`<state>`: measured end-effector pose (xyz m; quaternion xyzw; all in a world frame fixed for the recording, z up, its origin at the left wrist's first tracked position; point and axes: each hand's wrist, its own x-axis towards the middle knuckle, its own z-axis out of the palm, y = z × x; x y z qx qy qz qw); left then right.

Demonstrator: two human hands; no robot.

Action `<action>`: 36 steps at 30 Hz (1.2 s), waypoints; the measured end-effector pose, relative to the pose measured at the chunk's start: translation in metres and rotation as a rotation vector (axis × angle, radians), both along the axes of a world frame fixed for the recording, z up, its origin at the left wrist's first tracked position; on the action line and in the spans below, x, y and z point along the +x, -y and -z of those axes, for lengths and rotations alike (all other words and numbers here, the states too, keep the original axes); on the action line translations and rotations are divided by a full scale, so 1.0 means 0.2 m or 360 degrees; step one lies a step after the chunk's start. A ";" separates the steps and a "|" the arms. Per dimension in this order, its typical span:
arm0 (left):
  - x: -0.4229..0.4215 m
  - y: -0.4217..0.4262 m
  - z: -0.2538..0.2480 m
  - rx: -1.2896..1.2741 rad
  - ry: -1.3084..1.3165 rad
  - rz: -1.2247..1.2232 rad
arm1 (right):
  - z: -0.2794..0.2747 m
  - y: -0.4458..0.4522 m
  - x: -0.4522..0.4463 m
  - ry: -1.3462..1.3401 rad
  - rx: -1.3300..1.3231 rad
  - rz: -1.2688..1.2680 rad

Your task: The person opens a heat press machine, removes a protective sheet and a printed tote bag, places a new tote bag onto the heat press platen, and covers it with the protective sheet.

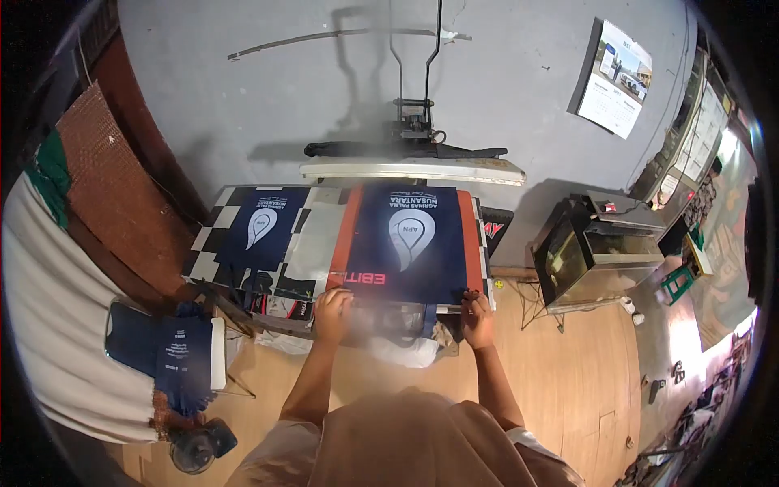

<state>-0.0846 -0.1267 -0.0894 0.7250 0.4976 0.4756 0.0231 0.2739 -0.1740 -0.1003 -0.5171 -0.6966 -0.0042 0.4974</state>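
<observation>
A navy printed cloth [438,252] with a white leaf-like emblem and lettering lies flat over an orange sheet [471,231] on the press bed. The lettering appears upside down to me. My left hand [330,315] has its fingers closed at the near left corner, where the cloth meets the orange strip. At the near right corner, my right hand [477,316] pinches the cloth's edge. Left of it, a second navy printed cloth [264,243] rests on the checkered table [312,264]. Behind stands the heat press's raised upper plate [414,169].
A chair [217,353] with navy printed cloths stands at lower left, a fan [193,450] below it. On the right is a glass tank [600,252]. A calendar [615,77] hangs on the grey wall. Boxes and a white plastic bag [402,353] sit under the table.
</observation>
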 end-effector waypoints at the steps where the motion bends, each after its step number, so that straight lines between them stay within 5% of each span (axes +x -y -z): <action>1: 0.01 0.01 0.00 -0.0017 0.0002 -0.0020 | 0.01 0.00 -0.01 -0.0018 -0.0012 0.0042; 17: -0.13 -0.04 -0.22 -0.0132 0.0170 0.0363 | -0.15 -0.05 -0.23 0.0133 -0.0129 0.0400; 24: -0.56 -0.39 -0.11 -0.0507 0.0365 0.0318 | -0.33 -0.25 -0.77 0.0073 -0.0186 0.0487; 26: -0.71 -0.47 -0.10 -0.0714 0.0758 0.0513 | -0.36 -0.33 -0.98 0.0018 -0.0210 0.0455; 36: -1.34 -0.90 0.22 -0.1303 0.0657 0.0716 | -0.44 -0.64 -1.81 -0.0052 -0.0383 0.0132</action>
